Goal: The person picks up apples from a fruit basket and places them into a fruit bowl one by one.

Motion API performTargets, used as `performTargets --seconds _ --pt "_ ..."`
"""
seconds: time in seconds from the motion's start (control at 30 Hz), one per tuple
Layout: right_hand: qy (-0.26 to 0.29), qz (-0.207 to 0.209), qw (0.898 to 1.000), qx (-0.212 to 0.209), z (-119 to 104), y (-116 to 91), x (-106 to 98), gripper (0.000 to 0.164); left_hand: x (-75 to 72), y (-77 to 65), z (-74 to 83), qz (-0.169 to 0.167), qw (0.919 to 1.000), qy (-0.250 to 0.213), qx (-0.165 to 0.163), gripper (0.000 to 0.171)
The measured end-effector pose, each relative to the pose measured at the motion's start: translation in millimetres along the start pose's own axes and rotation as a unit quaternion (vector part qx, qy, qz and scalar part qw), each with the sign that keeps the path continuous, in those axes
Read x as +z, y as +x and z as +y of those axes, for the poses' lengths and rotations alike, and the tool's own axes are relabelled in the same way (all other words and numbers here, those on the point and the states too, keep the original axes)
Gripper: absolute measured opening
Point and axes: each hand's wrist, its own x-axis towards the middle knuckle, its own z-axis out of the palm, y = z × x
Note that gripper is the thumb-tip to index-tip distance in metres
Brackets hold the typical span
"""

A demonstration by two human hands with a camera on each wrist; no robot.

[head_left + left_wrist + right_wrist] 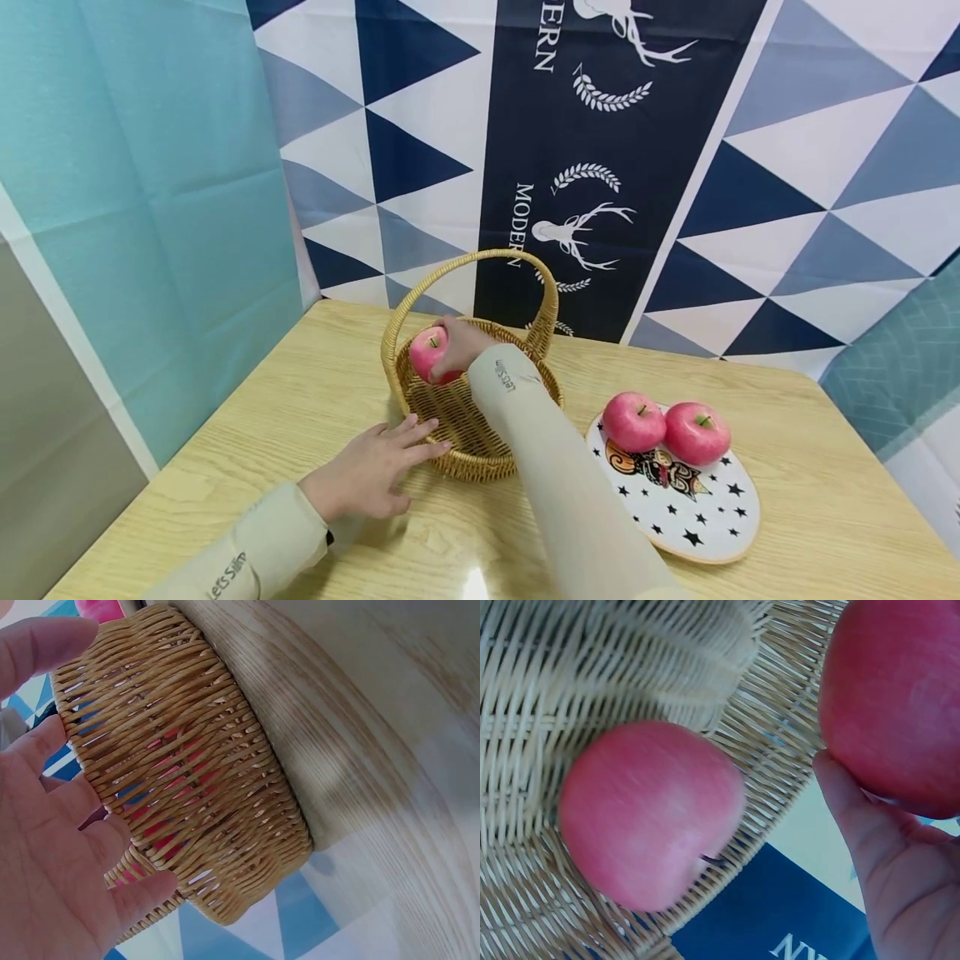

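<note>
A pink-red apple [427, 354] is in my right hand [463, 343], held at the left inner side of the wicker basket [480, 471], below its arched handle. The right wrist view shows my thumb against the held apple [900, 705] and a second apple [649, 817] lying inside the basket. My right sleeve hides much of the basket's inside in the head view. With fingers spread, my left hand [367, 471] reaches to the basket's near left rim. In the left wrist view its fingertips rest along the rim, beside the woven wall [180, 750].
On the right, an oval white plate [675, 529] with black stars and a cat drawing bears two apples, a left one [633, 422] and a right one [697, 433]. A patterned cloth [420, 125] hangs behind the wooden table [300, 400].
</note>
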Motion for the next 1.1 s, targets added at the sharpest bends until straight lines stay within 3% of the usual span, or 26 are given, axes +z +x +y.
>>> performTargets --seconds 0.23,0.53,0.83,1.1 --pt "0.028 0.000 0.999 -0.024 -2.4 -4.0 -11.2 0.085 -0.3 1.2 0.5 -0.013 0.9998 -0.014 -0.011 0.073" --pt "0.031 -0.005 0.990 -0.135 8.3 -19.3 -12.6 0.084 2.9 1.4 1.9 -0.007 0.9997 -0.022 -0.010 0.073" --pt "0.035 -0.011 0.992 -0.121 8.0 -38.7 -25.2 0.083 4.0 1.4 1.5 0.011 0.9998 -0.014 0.000 0.073" --pt "0.013 -0.013 0.992 -0.125 25.1 -45.4 -21.2 0.081 2.4 1.0 1.8 0.008 0.9998 -0.017 -0.004 0.072"
